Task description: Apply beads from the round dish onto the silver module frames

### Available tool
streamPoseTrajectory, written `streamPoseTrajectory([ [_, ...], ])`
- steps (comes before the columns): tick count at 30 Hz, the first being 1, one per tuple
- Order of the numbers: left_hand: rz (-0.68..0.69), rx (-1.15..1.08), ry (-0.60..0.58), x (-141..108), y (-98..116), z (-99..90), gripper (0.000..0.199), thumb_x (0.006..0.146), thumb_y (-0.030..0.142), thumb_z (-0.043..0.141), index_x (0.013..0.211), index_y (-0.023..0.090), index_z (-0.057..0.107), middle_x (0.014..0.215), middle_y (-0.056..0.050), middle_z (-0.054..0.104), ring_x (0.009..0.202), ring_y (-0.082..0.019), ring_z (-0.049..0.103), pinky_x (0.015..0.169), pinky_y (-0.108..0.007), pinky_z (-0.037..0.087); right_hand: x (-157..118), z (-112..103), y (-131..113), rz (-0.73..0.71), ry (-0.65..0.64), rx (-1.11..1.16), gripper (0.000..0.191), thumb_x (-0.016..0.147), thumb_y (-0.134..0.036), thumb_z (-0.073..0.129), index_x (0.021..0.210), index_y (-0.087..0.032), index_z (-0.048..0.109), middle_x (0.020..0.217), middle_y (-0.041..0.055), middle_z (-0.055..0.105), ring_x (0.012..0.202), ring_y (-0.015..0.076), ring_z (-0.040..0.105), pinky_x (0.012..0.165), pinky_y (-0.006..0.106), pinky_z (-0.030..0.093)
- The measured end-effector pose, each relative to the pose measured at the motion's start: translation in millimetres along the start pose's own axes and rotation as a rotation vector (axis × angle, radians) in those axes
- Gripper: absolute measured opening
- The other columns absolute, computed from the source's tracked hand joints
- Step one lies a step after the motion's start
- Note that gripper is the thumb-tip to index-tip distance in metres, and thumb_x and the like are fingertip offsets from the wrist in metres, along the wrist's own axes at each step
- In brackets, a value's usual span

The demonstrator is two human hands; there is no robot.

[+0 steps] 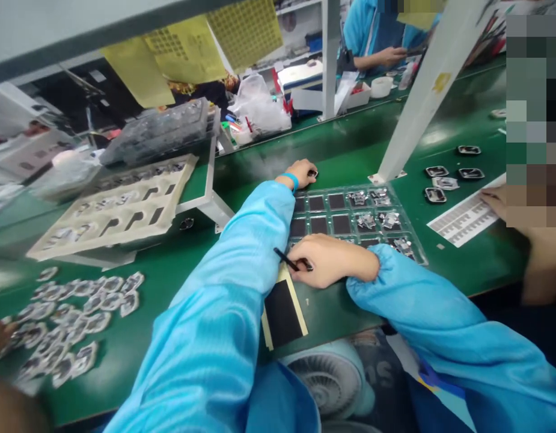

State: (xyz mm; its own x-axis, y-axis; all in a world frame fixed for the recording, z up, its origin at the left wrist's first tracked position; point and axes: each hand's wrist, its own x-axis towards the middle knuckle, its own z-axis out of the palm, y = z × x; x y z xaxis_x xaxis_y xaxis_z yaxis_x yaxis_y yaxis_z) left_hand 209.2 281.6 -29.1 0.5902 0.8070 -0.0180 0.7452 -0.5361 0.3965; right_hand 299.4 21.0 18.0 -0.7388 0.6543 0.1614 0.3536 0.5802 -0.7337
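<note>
My left hand (302, 171) reaches across to the far side of the clear plastic tray (417, 243), a blue band at its wrist. Its fingers are closed on a small dark part with a pale rim (313, 173). Nearer to me, my right hand (325, 260) is curled around a thin black stick-like tool (285, 258) that points up and left. Another small shiny piece shows by its fingers, too small to name. Below that hand lies a black rectangular sheet on a cream backing (284, 310). Dark squares and small silvery parts (366, 221) fill the tray's pockets.
Many pale-rimmed parts (86, 307) lie at left, near another person's hand (2, 337). A cream tray (110, 210) sits on a raised stand. White posts (413, 90) rise from the bench. At right, another person's hand (494, 198) touches a label sheet (462, 213) beside several dark oval parts.
</note>
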Motion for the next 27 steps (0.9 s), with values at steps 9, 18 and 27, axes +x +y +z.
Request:
streamPoseTrajectory([
  [9, -0.119, -0.220, 0.258, -134.0, -16.0, -52.9, 0.049, 0.085, 0.029, 0.075, 0.124, 0.006, 0.057, 0.106, -0.013, 0.069, 0.096, -0.023, 0.064, 0.092, -0.036, 0.048, 7.8, 14.7, 7.9, 0.089, 0.118, 0.222, 0.025, 0.085, -0.038, 0.070, 0.094, -0.015, 0.072, 0.073, -0.0007, 0.065, 0.061, 0.0050, 0.052, 0.059, 0.019, 0.040],
  [18, -0.242, -0.775, 0.663, -320.5, 22.4, -2.8, 0.029, 0.080, 0.034, 0.080, 0.096, 0.015, 0.065, 0.092, -0.006, 0.070, 0.082, -0.015, 0.068, 0.072, -0.026, 0.056, 23.1, 61.9, 13.5, 0.038, 0.292, 0.202, 0.028, 0.085, -0.044, 0.072, 0.097, -0.019, 0.075, 0.101, 0.0035, 0.074, 0.094, 0.0139, 0.070, 0.089, 0.027, 0.056],
  [27, -0.304, -1.166, 0.538, -327.7, 16.7, 10.2, 0.028, 0.080, 0.029, 0.080, 0.097, 0.015, 0.063, 0.094, -0.008, 0.072, 0.072, -0.012, 0.068, 0.061, -0.021, 0.055, 28.5, 63.8, 14.0, 0.105, 0.271, 0.135, 0.026, 0.083, -0.044, 0.075, 0.094, -0.021, 0.076, 0.099, 0.0014, 0.074, 0.093, 0.0142, 0.071, 0.090, 0.029, 0.055],
])
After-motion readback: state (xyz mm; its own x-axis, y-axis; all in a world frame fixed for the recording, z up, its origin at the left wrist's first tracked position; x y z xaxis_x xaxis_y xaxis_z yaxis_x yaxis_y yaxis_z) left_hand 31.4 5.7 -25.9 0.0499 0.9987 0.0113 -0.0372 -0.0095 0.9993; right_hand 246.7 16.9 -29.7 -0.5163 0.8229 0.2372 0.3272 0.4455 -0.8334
